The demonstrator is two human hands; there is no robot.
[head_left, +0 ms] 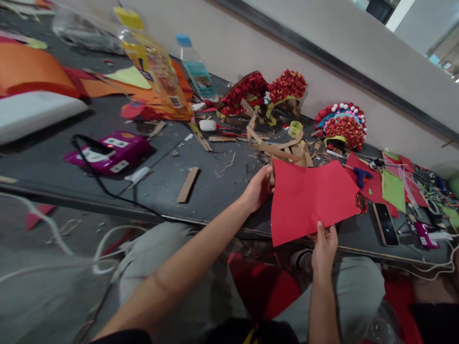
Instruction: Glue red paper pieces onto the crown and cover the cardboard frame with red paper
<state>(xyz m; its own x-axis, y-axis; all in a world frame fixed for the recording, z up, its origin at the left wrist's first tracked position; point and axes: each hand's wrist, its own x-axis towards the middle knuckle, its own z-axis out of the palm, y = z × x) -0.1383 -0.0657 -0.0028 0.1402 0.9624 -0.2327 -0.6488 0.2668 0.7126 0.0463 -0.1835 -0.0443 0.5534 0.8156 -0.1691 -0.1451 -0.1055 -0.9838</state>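
Observation:
A red sheet is held up over the front edge of the dark table. My left hand is closed at the sheet's left edge, its fingertips partly hidden behind the paper, and a bit of brown cardboard shows beside them. At the bottom edge, my right hand pinches the sheet between thumb and fingers. Just behind the paper lies a tangle of brown cardboard strips. Red-handled scissors show at the sheet's right edge.
A yellow-capped bottle, a blue-capped bottle and a purple power strip stand or lie at the left. Decorated red headpieces rest by the wall. A phone and a blue glue gun are at the right.

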